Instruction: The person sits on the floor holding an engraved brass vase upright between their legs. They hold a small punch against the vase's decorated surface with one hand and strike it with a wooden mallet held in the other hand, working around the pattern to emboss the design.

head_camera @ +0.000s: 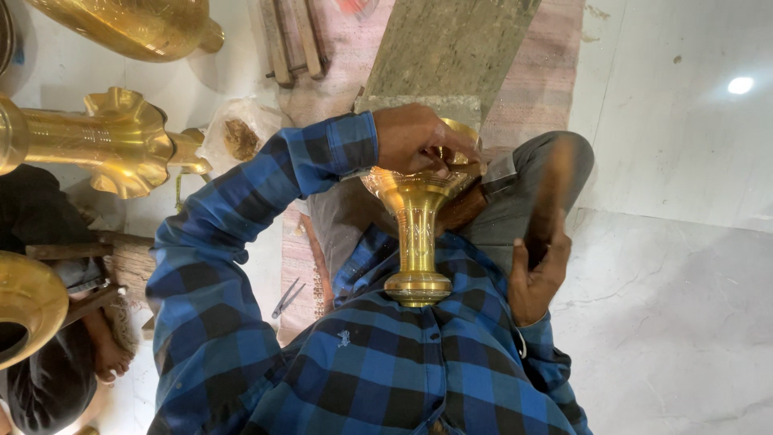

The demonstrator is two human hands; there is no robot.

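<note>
A brass stand (pixel 416 234) with a narrow stem and a flared top lies across my lap, and its round foot presses against my blue checked shirt. My left hand (pixel 415 137) closes over the flared top of the brass stand; whether it also pinches a small tool there I cannot tell. My right hand (pixel 538 274) is to the right of the stem, apart from it. It grips a brown wooden stick (pixel 555 189) that points away from me and looks blurred.
Large brass pieces (pixel 121 141) lie on the floor at the left, with a plastic bag (pixel 237 133) beside them. A grey stone slab (pixel 451 44) sits ahead, wooden tools (pixel 290 40) are next to it, and a metal pincer (pixel 286 298) rests on the mat. Another person's foot (pixel 109 354) is at lower left.
</note>
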